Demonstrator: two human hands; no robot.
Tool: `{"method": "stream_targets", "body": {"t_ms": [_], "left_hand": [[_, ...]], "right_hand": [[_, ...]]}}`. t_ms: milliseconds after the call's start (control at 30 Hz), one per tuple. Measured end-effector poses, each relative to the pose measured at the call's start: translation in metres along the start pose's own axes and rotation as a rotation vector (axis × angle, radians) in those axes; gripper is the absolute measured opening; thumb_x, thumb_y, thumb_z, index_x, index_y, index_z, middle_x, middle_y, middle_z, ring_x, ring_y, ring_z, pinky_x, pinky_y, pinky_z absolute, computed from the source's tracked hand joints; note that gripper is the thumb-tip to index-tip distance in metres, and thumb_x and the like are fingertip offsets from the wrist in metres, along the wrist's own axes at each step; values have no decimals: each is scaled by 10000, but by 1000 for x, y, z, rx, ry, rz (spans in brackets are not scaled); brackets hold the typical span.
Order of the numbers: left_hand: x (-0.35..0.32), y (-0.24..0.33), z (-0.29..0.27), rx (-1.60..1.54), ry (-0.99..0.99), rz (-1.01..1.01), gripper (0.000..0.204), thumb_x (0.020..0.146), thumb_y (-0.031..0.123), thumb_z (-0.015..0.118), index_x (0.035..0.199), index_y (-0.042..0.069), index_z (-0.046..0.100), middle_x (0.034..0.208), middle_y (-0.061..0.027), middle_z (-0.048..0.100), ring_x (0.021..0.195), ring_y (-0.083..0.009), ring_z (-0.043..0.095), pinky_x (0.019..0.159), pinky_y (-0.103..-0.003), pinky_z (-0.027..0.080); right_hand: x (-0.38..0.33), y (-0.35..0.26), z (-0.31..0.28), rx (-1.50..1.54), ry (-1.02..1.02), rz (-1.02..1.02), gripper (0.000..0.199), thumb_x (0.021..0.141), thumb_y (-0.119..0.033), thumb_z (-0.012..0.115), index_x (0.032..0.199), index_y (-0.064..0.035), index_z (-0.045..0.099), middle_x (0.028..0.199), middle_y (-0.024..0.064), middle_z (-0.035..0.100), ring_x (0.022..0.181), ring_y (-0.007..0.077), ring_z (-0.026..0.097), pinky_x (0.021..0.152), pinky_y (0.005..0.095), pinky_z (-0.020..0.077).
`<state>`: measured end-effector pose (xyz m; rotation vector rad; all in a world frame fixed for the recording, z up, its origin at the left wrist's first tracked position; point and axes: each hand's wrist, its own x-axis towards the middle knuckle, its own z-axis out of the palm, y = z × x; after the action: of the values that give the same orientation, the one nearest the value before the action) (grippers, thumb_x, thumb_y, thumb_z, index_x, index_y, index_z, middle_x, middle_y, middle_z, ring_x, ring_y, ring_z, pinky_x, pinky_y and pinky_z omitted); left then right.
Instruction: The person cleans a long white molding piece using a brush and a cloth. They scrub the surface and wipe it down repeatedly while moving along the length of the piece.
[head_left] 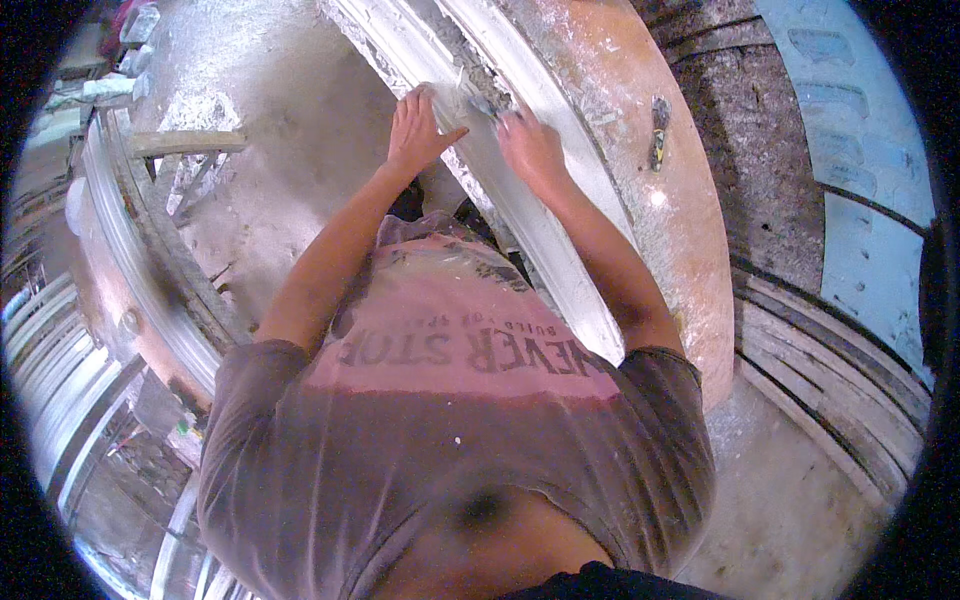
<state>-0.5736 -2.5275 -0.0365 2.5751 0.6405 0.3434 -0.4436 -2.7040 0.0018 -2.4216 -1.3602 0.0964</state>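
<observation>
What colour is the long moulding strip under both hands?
White, dusted with plaster; the moulding strip shows best in the head view, lying on a reddish-brown bench.

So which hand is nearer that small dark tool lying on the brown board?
The right hand. It works on the white moulding, just left of the small dark tool. The left hand presses the moulding further left, beyond the right hand.

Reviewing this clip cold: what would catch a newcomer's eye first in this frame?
First, the long white plaster moulding running diagonally from top centre down to the right, lying on a dusty orange-brown workbench. Both hands meet on it near the top: the left hand spread flat, the right hand gripping a small tool. Below, the person's plaster-spattered brown shirt fills the foreground.
</observation>
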Motion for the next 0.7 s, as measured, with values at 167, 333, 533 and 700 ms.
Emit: {"method": "stream_targets", "body": {"t_ms": [167,333,533,700], "left_hand": [[3,-2,7,52,110,28,936,661,529,825,1298,-34,436,1318,-234,459,1217,-398,435,1049,-485,333],[26,-16,-7,-30,28,164,848,657,602,802,1225,29,541,1169,-187,555,1133,-364,492,993,-483,340],[53,-50,3,130,101,356,345,769,463,775,1025,248,688,1218,-64,517,1155,-309,460,933,-507,363],[92,-61,18,-12,54,447,203,798,366,768,956,248,722,1200,-91,553,1130,-321,476,943,-503,360]], "right_hand": [[57,-7,30,-40,-35,93,214,875,-230,577,935,-44,665,969,197,670,778,364,689,654,488,568],[18,-47,-6,93,-130,243,271,838,-258,589,853,-4,682,814,218,681,740,362,696,633,503,561],[10,-60,36,93,-8,515,187,829,-211,602,962,-87,647,1035,168,636,752,354,693,611,448,568],[-102,-66,19,118,-23,701,208,850,-201,602,1047,-140,625,1017,101,613,884,295,663,658,445,561]]}}
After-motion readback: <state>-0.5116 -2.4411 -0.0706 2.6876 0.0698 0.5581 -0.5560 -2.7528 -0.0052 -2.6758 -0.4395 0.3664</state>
